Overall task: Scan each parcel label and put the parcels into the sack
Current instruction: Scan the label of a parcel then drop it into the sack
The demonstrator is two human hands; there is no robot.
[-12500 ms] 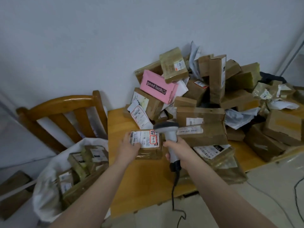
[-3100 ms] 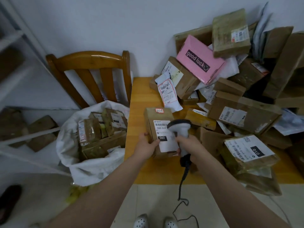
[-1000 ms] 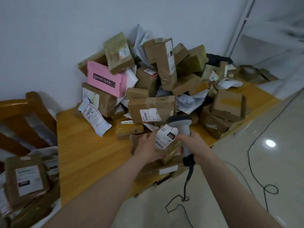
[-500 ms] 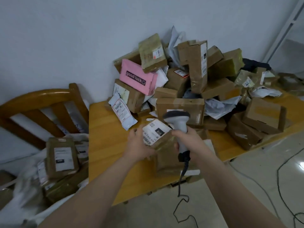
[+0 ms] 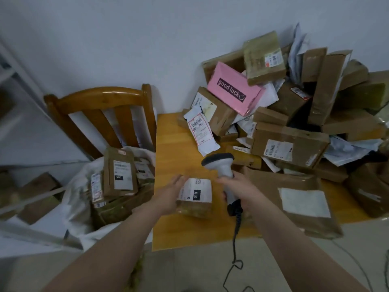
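My left hand [image 5: 168, 197] holds a small brown parcel [image 5: 194, 199] by its left side, over the front of the yellow table [image 5: 174, 148]; its white label marked "010" faces up. My right hand [image 5: 240, 190] grips the handle of a grey barcode scanner [image 5: 219, 163], whose head points up and left just above the parcel. The white sack [image 5: 77, 199] stands to the left of the table, open and holding several brown parcels, one marked "060" [image 5: 120, 171] on top.
A big heap of cardboard parcels, with a pink "good luck" box [image 5: 233, 89], fills the table's right and back. A flat brown parcel [image 5: 294, 199] lies at the right front edge. A wooden chair [image 5: 101, 114] stands behind the sack. The scanner's cable [image 5: 233, 251] hangs to the floor.
My view has swung left, bringing the sack and chair back in. The "010" parcel has moved left and down with my left hand, away from the heap, its label now flat and facing up.
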